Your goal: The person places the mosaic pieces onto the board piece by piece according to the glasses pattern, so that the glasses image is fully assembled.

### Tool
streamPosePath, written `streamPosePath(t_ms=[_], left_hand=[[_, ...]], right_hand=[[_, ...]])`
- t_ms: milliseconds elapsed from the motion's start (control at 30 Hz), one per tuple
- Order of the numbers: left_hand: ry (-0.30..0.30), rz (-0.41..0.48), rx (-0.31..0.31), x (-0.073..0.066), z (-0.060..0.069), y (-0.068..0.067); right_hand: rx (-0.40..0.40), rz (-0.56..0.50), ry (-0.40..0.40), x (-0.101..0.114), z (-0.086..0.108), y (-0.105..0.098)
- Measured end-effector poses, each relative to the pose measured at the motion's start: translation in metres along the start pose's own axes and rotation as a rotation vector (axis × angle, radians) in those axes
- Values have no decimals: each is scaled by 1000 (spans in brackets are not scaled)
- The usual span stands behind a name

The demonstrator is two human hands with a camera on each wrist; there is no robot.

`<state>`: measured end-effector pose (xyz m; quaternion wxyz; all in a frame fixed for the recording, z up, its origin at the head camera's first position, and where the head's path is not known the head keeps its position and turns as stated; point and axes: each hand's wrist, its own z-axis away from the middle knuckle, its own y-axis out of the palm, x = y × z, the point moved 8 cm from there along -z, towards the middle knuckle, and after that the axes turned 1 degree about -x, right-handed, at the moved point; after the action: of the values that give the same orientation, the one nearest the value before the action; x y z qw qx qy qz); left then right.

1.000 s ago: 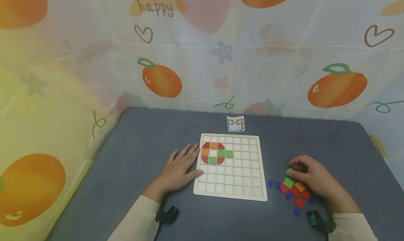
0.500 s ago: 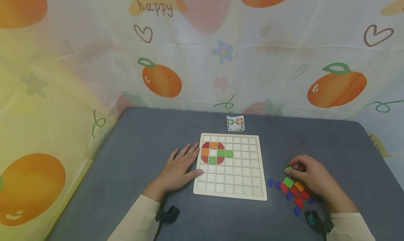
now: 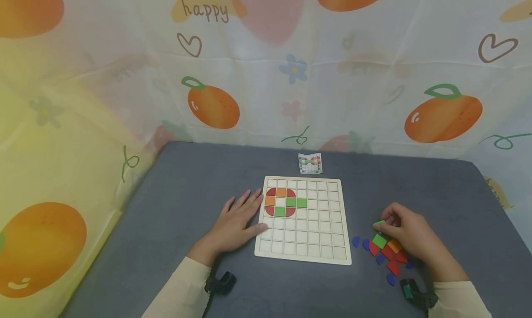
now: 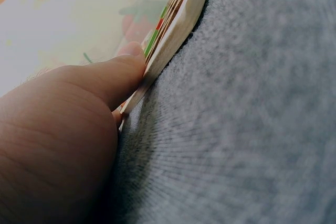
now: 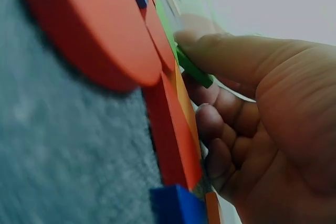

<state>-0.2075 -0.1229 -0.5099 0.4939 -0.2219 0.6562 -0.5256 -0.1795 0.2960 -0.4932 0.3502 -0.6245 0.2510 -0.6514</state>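
My left hand (image 3: 238, 228) lies along the left edge of a pale gridded wooden board (image 3: 303, 258), fingers extended. Its thumb rests on the board's rim, as the left wrist view also shows. Red rounded corner tiles (image 3: 271, 192), orange square tiles (image 3: 281, 192) and green square tiles (image 3: 301, 203) form a ring with a short arm on the board's upper left. To the right of the board, my right hand (image 3: 409, 230) pinches a green square tile (image 5: 195, 69) between thumb and fingers, tilted, just beyond the loose pieces. Its other fingers curl inward.
Below the right hand lie another green square tile (image 3: 379, 241), an orange tile (image 3: 394, 246), several red pieces (image 3: 393, 267) and blue pieces (image 3: 356, 241). A small printed pattern card (image 3: 310, 163) sits behind the board. A patterned cloth (image 3: 257, 68) hangs at the grey table's (image 3: 208, 170) back.
My right hand has shifted slightly left with the green tile, which sits a little farther from the green tile below it. The left hand and the board have stayed put.
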Motion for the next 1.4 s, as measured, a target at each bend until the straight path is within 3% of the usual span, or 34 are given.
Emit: streamPosePath(t_ms=[300, 667, 933, 1067, 1400], left_hand=[[-5, -4, 3, 0, 0, 1], [-6, -8, -2, 2, 0, 2], [-7, -12, -1, 1, 0, 1], [-7, -12, 1, 1, 0, 1], [-3, -13, 15, 1, 0, 1]], right_hand=[[-112, -48, -34, 9, 2, -7], [-157, -137, -43, 25, 5, -11], [-161, -263, -49, 48, 7, -8], [-126, -313, -73, 60, 6, 2], [-77, -325, -80, 84, -7, 25]])
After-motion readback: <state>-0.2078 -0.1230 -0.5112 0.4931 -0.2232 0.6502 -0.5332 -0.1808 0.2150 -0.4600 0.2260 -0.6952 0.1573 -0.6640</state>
